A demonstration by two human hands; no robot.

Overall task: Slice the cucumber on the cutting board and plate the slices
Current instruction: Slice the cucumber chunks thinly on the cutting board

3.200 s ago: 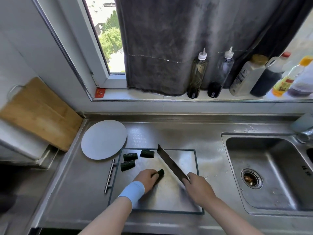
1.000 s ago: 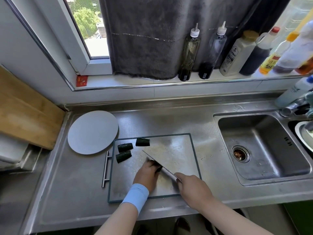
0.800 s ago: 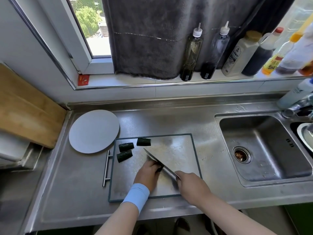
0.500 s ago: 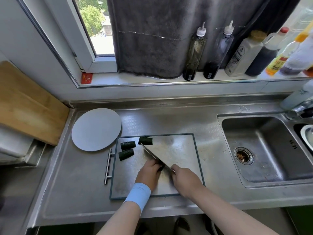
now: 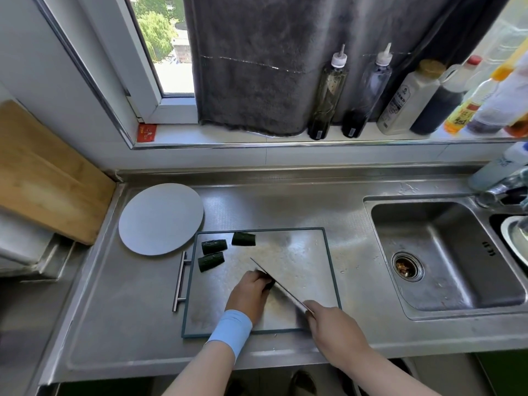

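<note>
Cucumber piece (image 5: 269, 283): pinned under curled left hand (image 5: 248, 294).
Knife (image 5: 285, 290): gripped in right hand (image 5: 335, 324), blade just right of the piece, crossing it.

Pretty bright overall, daylight coming through the white-framed window (image 5: 160, 52) at the back, half blocked by the dark grey hanging towel (image 5: 257, 67). Soft glare on the brushed stainless steel counter (image 5: 285, 207) and the shiny metal cutting board (image 5: 300, 252), faint shadow under the right hand (image 5: 334, 330). The plastic condiment bottles (image 5: 471, 107) at the far right are blown out and smeary. Fisheye bends the sill; below the counter it's dark.
</note>
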